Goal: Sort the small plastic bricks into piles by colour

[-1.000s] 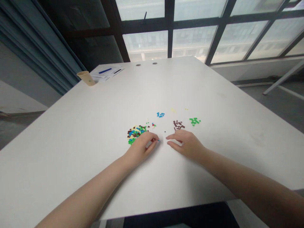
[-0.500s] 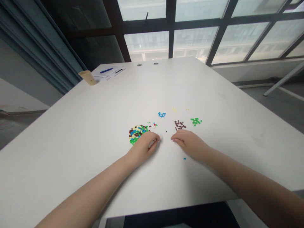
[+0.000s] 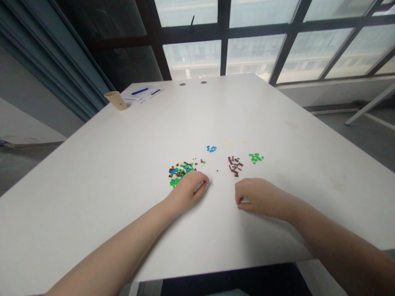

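Beside a mixed pile of small building bricks (image 3: 178, 172), my left hand (image 3: 193, 187) rests on the table with thumb and fingertips pinched together. Whatever they may hold is too small to make out. My right hand (image 3: 254, 195) is closed in a pinch, fingertips down on the table, below a group of dark brown bricks (image 3: 235, 165). Its fingertips cover the spot where a small blue brick lay, and that brick is now hidden. Other groups lie farther off: blue bricks (image 3: 211, 148), green bricks (image 3: 256, 158) and pale yellow bricks (image 3: 228, 143).
A few loose red, blue and green bits (image 3: 202, 162) lie right of the pile, and one tiny dark piece (image 3: 217, 170) sits between the hands. At the far left of the white table (image 3: 148, 135) stand a paper cup (image 3: 116, 100) and papers with a blue pen (image 3: 140, 91).
My right hand has moved toward me and slightly right, from beside the brown bricks onto the lone blue brick's spot, uncovering more brown bricks. My left hand has stayed in place.
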A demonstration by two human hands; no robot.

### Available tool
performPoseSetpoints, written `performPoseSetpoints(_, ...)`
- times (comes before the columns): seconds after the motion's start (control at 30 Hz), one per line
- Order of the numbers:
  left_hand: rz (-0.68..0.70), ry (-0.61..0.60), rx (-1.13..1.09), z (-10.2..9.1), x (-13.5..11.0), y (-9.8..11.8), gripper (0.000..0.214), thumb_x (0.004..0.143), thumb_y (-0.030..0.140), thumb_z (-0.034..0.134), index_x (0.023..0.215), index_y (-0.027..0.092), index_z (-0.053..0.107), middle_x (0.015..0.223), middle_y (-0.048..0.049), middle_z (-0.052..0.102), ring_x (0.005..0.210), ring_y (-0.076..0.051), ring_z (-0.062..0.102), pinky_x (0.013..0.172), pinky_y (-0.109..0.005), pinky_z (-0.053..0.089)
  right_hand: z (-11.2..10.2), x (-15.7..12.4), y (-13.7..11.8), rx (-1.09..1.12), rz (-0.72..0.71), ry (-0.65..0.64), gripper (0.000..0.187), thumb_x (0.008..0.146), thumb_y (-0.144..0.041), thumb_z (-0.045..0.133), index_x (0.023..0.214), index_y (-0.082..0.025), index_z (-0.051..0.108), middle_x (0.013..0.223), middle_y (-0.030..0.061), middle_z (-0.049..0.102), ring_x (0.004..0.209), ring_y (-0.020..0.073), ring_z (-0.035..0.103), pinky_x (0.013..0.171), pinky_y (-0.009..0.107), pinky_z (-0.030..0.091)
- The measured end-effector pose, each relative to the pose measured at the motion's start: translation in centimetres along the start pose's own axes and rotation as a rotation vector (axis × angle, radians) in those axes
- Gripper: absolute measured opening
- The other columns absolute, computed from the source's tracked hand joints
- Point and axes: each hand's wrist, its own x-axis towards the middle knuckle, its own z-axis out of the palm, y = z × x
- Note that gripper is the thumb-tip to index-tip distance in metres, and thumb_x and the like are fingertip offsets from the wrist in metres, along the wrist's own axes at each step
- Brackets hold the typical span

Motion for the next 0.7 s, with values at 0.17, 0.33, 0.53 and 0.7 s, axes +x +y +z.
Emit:
performPoseSetpoints(0.17,0.014,-0.011,-0.003,0.0,0.0,0.0,0.014,0.085,0.018,0.039,0.085,0.018,0.053,0.082,-0.004,0.059,0.081,-0.015,0.053,0.076,-0.028,0.043,0.8,0.0,-1.8,-0.26,-0.001,0.004,0.015,0.075,-0.01,0.049,0.07,-0.017,0.062,0.077,0.0045,0.062,0.071,0.0164,0.056,0.06,0.027,0.037)
performPoseSetpoints(0.33,0.012,-0.009,-0.02,0.0,0.0,-0.2,0.014,0.085,0.018,0.038,0.086,0.019,0.052,0.083,-0.0041,0.059,0.082,-0.016,0.053,0.078,-0.029,0.043,-0.1,1.5,-1.5,-0.282,0.076,0.078,0.015,0.08,-0.011,0.045,0.078,-0.015,0.059,0.08,0.0072,0.062,0.072,0.0165,0.057,0.06,0.026,0.035)
performPoseSetpoints(0.53,0.022,0.011,-0.033,0.1,0.0,-0.5,0.015,0.085,0.017,0.039,0.087,0.019,0.053,0.082,-0.0041,0.059,0.082,-0.016,0.052,0.077,-0.03,0.042,-2.9,6.4,2.8,-0.145,0.184,0.159,0.01,0.076,-0.014,0.049,0.074,-0.018,0.058,0.07,0.0024,0.063,0.063,0.0123,0.054,0.053,0.022,0.03)
performPoseSetpoints(0.7,0.023,0.029,0.007,-0.3,0.0,-1.0,0.017,0.085,0.017,0.038,0.087,0.018,0.054,0.082,-0.0051,0.06,0.081,-0.017,0.052,0.076,-0.031,0.042,-3.6,10.6,5.3,-0.171,0.251,0.319,0.009,0.077,-0.021,0.052,0.082,-0.018,0.059,0.082,0.0032,0.065,0.075,0.0138,0.055,0.057,0.022,0.03)
